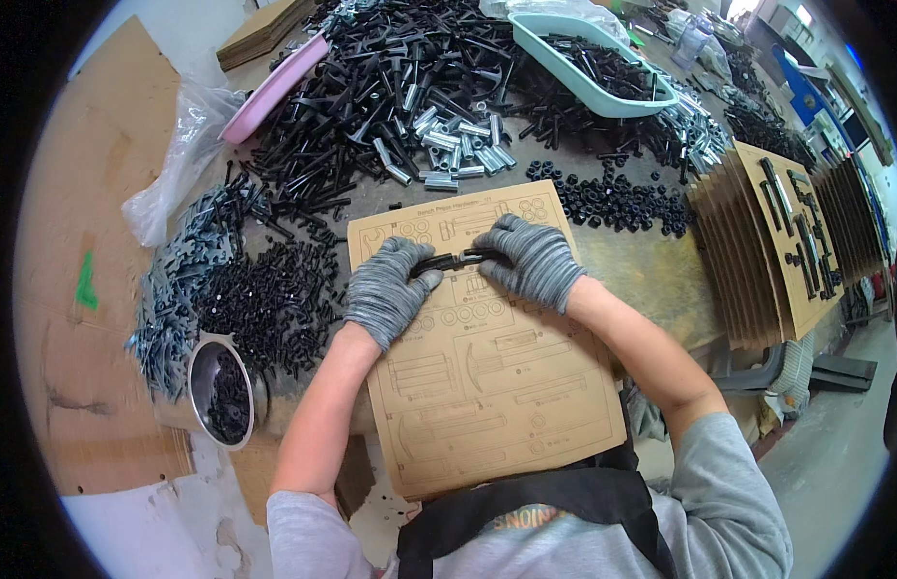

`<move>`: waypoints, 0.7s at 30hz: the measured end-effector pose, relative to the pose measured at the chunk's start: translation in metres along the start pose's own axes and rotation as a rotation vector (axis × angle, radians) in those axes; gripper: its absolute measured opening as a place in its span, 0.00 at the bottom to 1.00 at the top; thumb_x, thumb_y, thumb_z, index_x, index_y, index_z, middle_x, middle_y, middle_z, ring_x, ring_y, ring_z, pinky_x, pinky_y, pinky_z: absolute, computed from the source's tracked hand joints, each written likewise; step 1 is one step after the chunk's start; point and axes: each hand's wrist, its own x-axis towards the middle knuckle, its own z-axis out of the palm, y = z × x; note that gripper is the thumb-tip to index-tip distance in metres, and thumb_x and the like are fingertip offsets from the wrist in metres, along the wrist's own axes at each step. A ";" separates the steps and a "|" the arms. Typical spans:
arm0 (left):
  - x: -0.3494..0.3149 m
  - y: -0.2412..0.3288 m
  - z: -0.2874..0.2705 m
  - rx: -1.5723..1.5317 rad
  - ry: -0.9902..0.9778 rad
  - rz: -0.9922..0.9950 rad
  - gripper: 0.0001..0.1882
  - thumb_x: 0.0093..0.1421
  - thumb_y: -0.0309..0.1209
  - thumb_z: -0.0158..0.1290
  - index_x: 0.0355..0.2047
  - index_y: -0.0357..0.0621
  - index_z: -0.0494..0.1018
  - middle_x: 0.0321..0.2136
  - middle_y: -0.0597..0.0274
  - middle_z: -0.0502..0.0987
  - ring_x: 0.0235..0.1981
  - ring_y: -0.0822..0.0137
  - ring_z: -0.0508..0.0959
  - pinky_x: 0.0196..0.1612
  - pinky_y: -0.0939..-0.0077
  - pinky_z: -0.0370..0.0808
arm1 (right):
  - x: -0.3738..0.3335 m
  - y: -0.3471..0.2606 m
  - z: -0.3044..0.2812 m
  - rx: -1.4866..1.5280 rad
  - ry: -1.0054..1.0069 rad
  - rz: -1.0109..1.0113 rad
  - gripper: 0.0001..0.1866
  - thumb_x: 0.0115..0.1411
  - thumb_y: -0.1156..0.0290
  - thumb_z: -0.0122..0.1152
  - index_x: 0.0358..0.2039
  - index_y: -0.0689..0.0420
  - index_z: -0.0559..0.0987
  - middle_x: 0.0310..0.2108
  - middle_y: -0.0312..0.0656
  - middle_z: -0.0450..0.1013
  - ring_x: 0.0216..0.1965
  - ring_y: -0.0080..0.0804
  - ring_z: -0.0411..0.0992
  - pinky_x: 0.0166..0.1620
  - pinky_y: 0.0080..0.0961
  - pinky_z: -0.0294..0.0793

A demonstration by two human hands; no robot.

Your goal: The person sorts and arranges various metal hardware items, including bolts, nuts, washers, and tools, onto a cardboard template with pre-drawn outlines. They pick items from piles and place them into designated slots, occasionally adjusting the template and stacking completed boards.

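Your left hand (395,285) and right hand (530,261), in grey knitted gloves, pinch slim, black, metal-looking parts (432,263) end to end over the upper half of the printed, brown, rectangular cardboard sheet (496,425). Its visible outlines bear no fixed parts, so filling it seems barely begun; the upright, brown cardboard board (803,316) at right already carries black and silver pieces (807,253).

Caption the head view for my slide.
Grey-gloved left hand and right hand hold black parts over a printed cardboard sheet, with a heap of black and silver hardware beyond.
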 end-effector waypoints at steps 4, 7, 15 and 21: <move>0.006 -0.003 0.003 -0.083 -0.049 -0.012 0.13 0.52 0.31 0.61 0.39 0.42 0.78 0.35 0.54 0.77 0.38 0.55 0.78 0.43 0.68 0.75 | 0.003 0.004 0.005 0.015 0.017 -0.007 0.14 0.54 0.61 0.62 0.39 0.52 0.81 0.36 0.42 0.73 0.36 0.40 0.74 0.40 0.33 0.75; 0.008 -0.008 0.007 -0.091 -0.020 0.028 0.13 0.52 0.31 0.60 0.38 0.42 0.78 0.34 0.54 0.77 0.38 0.55 0.78 0.43 0.67 0.75 | 0.006 0.007 0.005 0.027 0.021 -0.021 0.13 0.54 0.61 0.62 0.39 0.52 0.81 0.36 0.42 0.73 0.36 0.40 0.74 0.40 0.33 0.75; 0.001 -0.005 0.008 -0.063 0.020 -0.002 0.13 0.54 0.36 0.57 0.38 0.45 0.77 0.35 0.57 0.76 0.39 0.55 0.76 0.45 0.63 0.73 | 0.005 -0.005 0.008 0.014 0.056 -0.022 0.12 0.54 0.63 0.60 0.38 0.53 0.80 0.34 0.44 0.72 0.36 0.43 0.74 0.38 0.37 0.74; -0.035 -0.009 -0.022 -0.025 0.242 -0.097 0.19 0.55 0.36 0.54 0.46 0.43 0.74 0.46 0.54 0.76 0.49 0.55 0.75 0.52 0.66 0.71 | -0.007 -0.007 -0.003 0.049 0.165 -0.052 0.19 0.53 0.64 0.63 0.45 0.53 0.78 0.42 0.47 0.73 0.33 0.43 0.74 0.39 0.38 0.75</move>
